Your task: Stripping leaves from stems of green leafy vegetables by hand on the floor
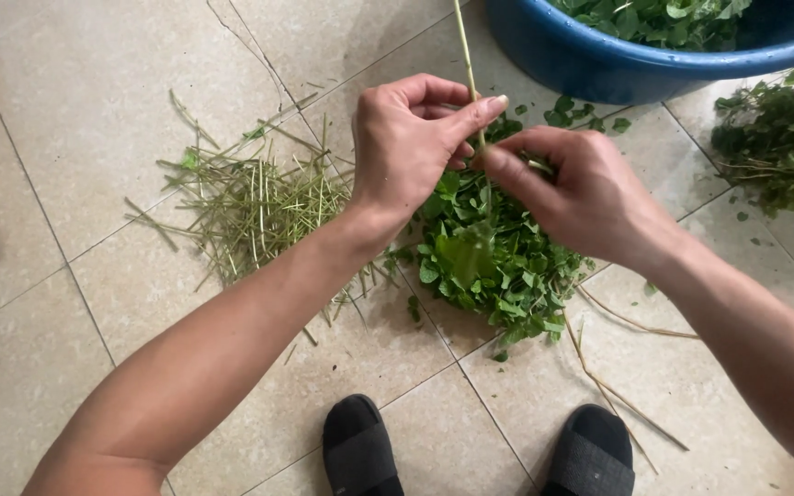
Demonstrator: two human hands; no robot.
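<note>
On the floor [66,110], tiled in pale squares, the far left shows only the edge of a small dark object, too little of it to identify. Next comes a loose heap of bare stems [250,207], thin, straw-like and pale green, lying criss-cross on the tiles. The left hand [411,147] is closed in a pinch, thumb and forefinger gripping a long thin stalk [464,46] that runs upward out of view. The stalk looks very light and slightly springy, stiff enough to stand straight yet likely to snap or kink if bent sharply, so the firm part of the stem seems the sensible place to hold it, not the soft foliage. Just beside, the right hand [581,193] is also closed, its fingertips nipping the same stalk lower down, where a sprig of leaves hangs. Beneath both hands lies a pile of leaves [498,266], small, soft and easily bruised, probably a little limp. A few stray stems trail to the right of that pile. Two black sandals [360,450] show at the bottom edge. Above, a blue basin [590,60] holds more greens, and at the far right a bunch of leafy sprigs [778,138] rests on the tiles.
</note>
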